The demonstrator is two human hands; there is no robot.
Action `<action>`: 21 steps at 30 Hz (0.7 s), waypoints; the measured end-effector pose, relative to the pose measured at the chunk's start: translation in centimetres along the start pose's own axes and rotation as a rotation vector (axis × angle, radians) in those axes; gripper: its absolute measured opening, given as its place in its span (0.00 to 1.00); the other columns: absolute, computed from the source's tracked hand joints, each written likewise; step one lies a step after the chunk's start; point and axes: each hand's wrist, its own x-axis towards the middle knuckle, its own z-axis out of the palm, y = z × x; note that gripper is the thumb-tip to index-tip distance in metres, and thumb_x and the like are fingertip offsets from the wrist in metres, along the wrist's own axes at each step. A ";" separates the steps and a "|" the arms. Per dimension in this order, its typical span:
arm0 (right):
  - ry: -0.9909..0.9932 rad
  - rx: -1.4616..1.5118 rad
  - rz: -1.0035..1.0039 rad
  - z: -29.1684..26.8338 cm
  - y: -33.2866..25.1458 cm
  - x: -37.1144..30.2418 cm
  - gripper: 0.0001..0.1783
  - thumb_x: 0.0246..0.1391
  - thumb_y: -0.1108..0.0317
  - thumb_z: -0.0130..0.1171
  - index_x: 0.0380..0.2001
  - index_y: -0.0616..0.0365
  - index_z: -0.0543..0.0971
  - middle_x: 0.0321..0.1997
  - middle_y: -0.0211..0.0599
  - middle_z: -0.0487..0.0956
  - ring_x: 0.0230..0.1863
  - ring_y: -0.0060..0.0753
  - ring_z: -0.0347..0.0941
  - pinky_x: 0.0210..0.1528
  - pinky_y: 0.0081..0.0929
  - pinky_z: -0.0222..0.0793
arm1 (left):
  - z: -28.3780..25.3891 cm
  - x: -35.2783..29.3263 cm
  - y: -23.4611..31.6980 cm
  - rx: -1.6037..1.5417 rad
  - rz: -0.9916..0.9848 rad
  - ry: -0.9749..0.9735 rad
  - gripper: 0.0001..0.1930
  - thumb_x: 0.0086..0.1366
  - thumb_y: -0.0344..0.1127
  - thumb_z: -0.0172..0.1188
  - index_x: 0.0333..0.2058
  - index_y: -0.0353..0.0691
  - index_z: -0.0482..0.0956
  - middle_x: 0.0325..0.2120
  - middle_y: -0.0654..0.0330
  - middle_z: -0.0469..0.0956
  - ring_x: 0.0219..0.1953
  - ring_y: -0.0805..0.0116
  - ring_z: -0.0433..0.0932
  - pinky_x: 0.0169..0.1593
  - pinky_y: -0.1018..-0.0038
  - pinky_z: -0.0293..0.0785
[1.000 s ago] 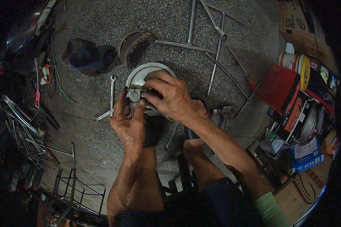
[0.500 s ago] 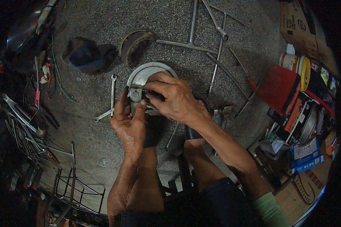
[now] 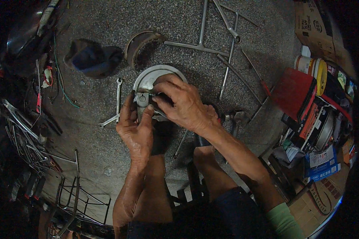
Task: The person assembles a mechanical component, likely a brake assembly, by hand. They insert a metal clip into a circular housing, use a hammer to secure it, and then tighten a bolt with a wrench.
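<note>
A round silver metal plate [image 3: 150, 76], which looks like a brake drum cover, lies on the speckled floor ahead of me. In front of it is a small grey metal clamp piece [image 3: 143, 98] with a round hole or pin end in its face. My left hand [image 3: 136, 131] is closed round this clamp, thumb on its near side and fingers on its left. My right hand [image 3: 187, 104] is pinched at the clamp's right side, on a small part like a bolt, mostly hidden by the fingers. A combination wrench [image 3: 119, 99] and another wrench [image 3: 109, 120] lie to the left.
Beyond the plate lie a curved brake shoe [image 3: 137, 43] and a dark cloth [image 3: 93, 59]. T-shaped metal wrenches [image 3: 201, 47] spread at the far right. A red box [image 3: 293, 93] and cartons crowd the right edge; piled tools [image 3: 26, 131] and a wire rack [image 3: 83, 201] line the left.
My right fingers have shifted slightly and curled more at the clamp's right side. A dark part above the clamp's top edge shows less now. My left hand holds nearly still.
</note>
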 end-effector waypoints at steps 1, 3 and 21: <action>-0.008 0.014 0.001 0.0 0.1 -0.1 0.10 0.51 0.68 0.62 0.38 0.58 0.78 0.44 0.40 0.77 0.41 0.51 0.77 0.42 0.44 0.75 | 0.0 0.0 -0.2 -0.002 0.012 -0.003 0.26 0.59 0.23 0.64 0.56 0.24 0.69 0.46 0.50 0.78 0.46 0.70 0.75 0.49 0.76 0.73; -0.025 0.040 0.002 0.0 0.1 -0.2 0.10 0.51 0.68 0.62 0.38 0.58 0.79 0.44 0.40 0.77 0.41 0.51 0.77 0.41 0.44 0.75 | 0.0 0.0 -0.4 -0.006 0.026 -0.002 0.26 0.59 0.23 0.64 0.56 0.25 0.70 0.47 0.50 0.77 0.47 0.69 0.75 0.50 0.75 0.73; -0.023 0.044 -0.017 -0.1 0.1 -0.2 0.11 0.51 0.68 0.62 0.39 0.57 0.80 0.43 0.37 0.76 0.41 0.49 0.77 0.41 0.43 0.75 | -0.1 0.0 -0.5 0.088 0.024 0.024 0.25 0.59 0.24 0.64 0.56 0.25 0.71 0.46 0.51 0.78 0.45 0.69 0.76 0.49 0.74 0.74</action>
